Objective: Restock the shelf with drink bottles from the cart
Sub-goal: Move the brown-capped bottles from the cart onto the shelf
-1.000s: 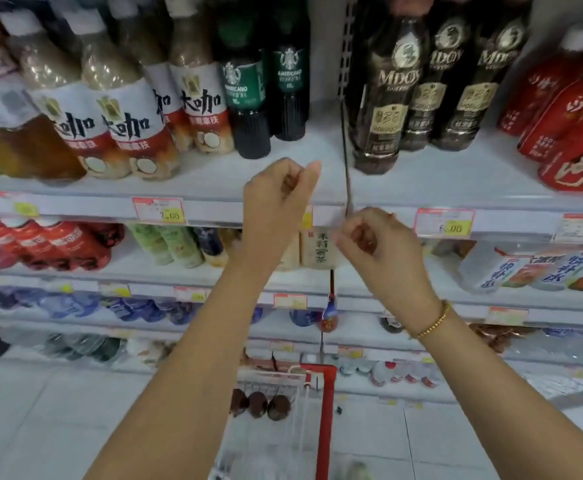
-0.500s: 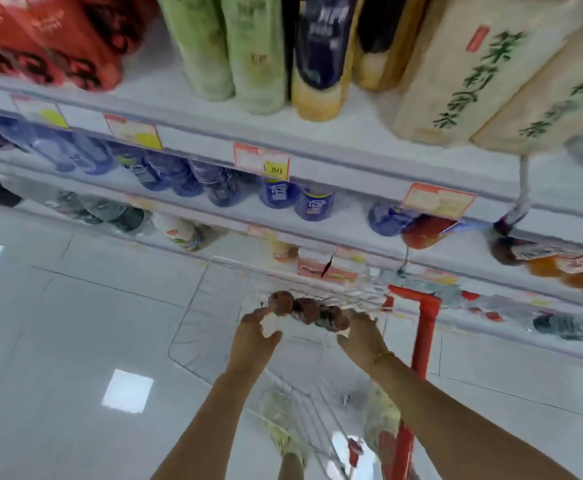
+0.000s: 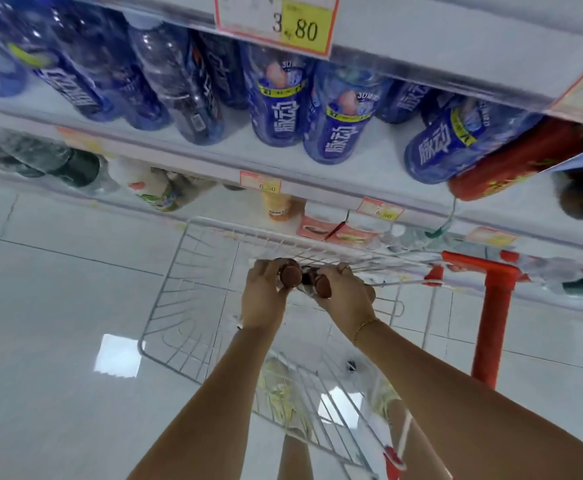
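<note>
Our left hand (image 3: 261, 301) and right hand (image 3: 347, 296) each clasp brown-capped bottles (image 3: 290, 276) in the cart (image 3: 214, 227). Held by the necks, one could slip or snag the wire rim

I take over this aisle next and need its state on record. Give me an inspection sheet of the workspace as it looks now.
Surface: white shelf, stocked with blue bottles and a red bottle at the right.
Job's things: two brown-capped bottles stand in the wire cart, below the shelf.
Clutter: nothing seen.
Hands: left hand grips one bottle top; right hand grips the other.
Cables: nothing seen.
Surroundings: glossy white tile floor; a price tag reading 3.80 on the upper shelf edge; more bottles on a lower shelf, too blurred to tell.
</note>
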### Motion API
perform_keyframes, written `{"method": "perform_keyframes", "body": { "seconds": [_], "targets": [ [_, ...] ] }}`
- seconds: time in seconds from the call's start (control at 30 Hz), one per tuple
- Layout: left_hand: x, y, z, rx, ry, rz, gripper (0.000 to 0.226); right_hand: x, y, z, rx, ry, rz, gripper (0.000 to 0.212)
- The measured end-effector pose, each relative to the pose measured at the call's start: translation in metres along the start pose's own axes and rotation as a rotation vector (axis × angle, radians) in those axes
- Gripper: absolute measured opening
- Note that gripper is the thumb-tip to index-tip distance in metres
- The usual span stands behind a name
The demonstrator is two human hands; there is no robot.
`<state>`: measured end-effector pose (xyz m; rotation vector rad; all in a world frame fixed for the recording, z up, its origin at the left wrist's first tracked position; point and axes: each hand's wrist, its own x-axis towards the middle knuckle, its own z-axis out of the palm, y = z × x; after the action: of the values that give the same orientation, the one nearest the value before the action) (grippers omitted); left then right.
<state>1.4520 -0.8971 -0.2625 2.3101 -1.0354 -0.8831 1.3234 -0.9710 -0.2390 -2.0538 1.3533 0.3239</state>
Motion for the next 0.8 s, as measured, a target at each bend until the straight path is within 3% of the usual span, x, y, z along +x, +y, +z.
{"method": "perform_keyframes", "body": {
  "seconds": [0.13,0.33,0.53,0.8],
  "targets": [
    [-0.017,-0.002,-0.015,-0.034,0.01,0.03,0.044,-0.012,-0.009,-0.014,-0.005,-0.015,-0.025,0.046],
    [-0.074,0.041,-0.071,-0.234,0.076,0.11,0.046,-0.07,-0.023,-0.074,0.179,0.111,-0.048,0.047],
    [-0.125,0.126,-0.167,-0.374,0.093,0.214,0.034,-0.161,-0.036,-0.195,0.306,0.315,-0.152,0.038],
    [-0.193,0.301,-0.29,-0.397,0.14,0.618,0.035,-0.3,-0.043,-0.381,0.454,0.659,-0.35,0.036]
  ]
}}
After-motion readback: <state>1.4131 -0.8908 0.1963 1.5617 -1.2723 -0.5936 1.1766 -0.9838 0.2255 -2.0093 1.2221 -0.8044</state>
